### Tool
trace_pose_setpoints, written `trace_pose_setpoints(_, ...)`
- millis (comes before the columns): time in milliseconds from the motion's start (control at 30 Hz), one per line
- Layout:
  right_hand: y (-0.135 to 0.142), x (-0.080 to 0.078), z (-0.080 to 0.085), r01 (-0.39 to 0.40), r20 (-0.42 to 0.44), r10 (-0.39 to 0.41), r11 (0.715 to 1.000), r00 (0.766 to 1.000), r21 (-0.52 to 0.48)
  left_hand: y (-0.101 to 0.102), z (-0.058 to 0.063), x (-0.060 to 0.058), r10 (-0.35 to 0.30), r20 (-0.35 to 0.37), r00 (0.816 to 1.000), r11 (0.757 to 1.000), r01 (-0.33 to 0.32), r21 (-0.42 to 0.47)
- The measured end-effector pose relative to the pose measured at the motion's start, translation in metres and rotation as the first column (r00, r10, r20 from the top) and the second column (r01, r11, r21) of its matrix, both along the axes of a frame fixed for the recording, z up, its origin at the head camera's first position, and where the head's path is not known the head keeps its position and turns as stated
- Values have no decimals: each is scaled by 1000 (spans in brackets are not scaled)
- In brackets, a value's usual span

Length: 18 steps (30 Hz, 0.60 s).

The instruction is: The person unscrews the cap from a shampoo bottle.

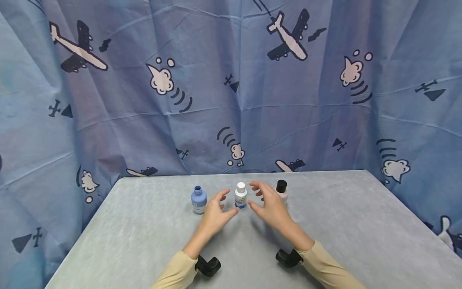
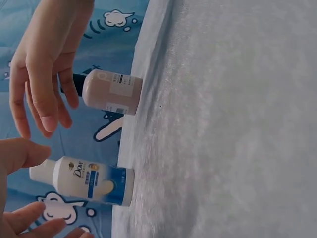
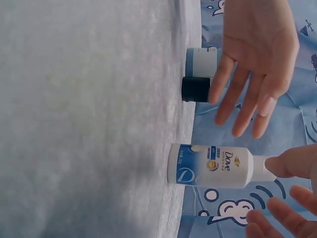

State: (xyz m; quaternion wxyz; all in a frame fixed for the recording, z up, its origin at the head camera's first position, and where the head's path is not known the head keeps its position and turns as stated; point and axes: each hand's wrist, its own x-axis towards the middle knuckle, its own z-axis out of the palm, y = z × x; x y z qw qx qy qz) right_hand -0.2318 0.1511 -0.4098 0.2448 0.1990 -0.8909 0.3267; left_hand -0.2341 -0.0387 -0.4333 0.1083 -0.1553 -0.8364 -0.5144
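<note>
A small white Dove bottle with a white cap and a blue band at its base stands upright between the two hands. My left hand is held to its left, fingers spread and slightly bent. On its other side my right hand is held up with loosely bent fingers. Neither hand holds anything. In the head view both appear apart from the bottle; in the wrist views the thumbs overlap its cap, and contact is unclear. Left of the hands is a blue bottle with an uncovered neck. Partly behind the right hand stands a pink bottle with a black cap.
A dark cap sits on the table beside the blue bottle, seen in the right wrist view. Pale grey cloth covers the table. A blue curtain printed with planes hangs behind it. Each wrist wears a black camera.
</note>
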Motion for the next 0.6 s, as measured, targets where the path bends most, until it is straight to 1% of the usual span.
trace_pose_setpoints(133,2,-3,0,6,80,-2,999,997,-41,4,-2,-4,-9,46,999,999,10,-37)
trace_pose_setpoints(233,2,-4,1,3,136,7,997,991,-75,8,-3,-7,4,52,999,999,-2,-39)
trace_pose_setpoints(300,2,-5,1,-1,167,17,995,986,-100,10,-2,-8,10,67,998,1000,-9,-25)
trace_pose_setpoints(400,1,-6,2,1,202,25,992,979,-128,13,-3,-12,5,65,998,1000,-4,-11)
trace_pose_setpoints(467,0,-7,3,4,216,27,990,976,-142,15,-3,-13,-11,67,998,1000,11,8)
trace_pose_setpoints(600,0,-10,3,4,233,33,987,972,-159,19,-5,-17,-40,50,998,998,38,45)
